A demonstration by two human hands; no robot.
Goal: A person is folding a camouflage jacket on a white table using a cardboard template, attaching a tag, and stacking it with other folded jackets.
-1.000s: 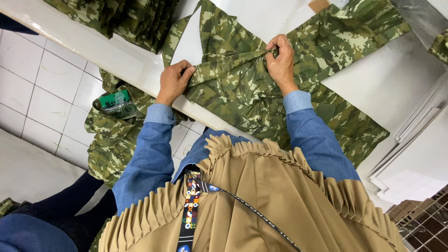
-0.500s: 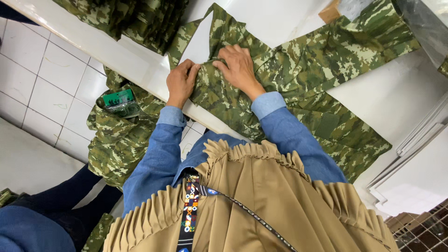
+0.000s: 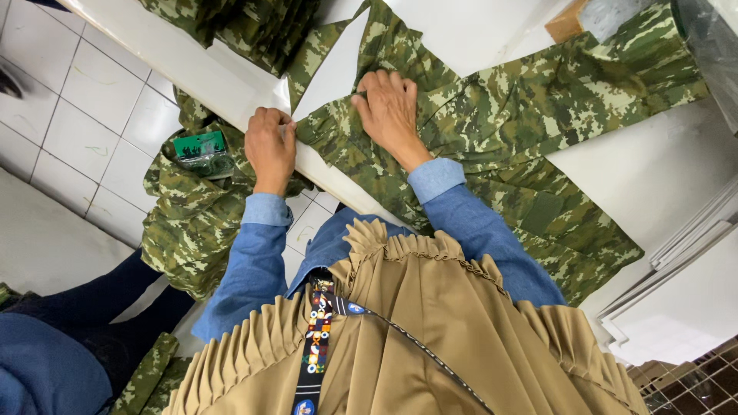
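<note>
At the table's [image 3: 231, 81] near edge the left hand [image 3: 270, 147] pinches the camouflage garment's [image 3: 538, 100] hem, the right hand [image 3: 390, 111] presses it flat, fingers seemingly spread: smoothing underway, calling next for an even fold.

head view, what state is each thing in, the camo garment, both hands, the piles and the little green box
camouflage garment: spread flat on the white table, edge near the table's rim
left hand: pinching the garment's edge
right hand: pressed flat on the garment
camouflage pile: heaped below the table
green box: resting on that pile
folded stack: on the table
</note>
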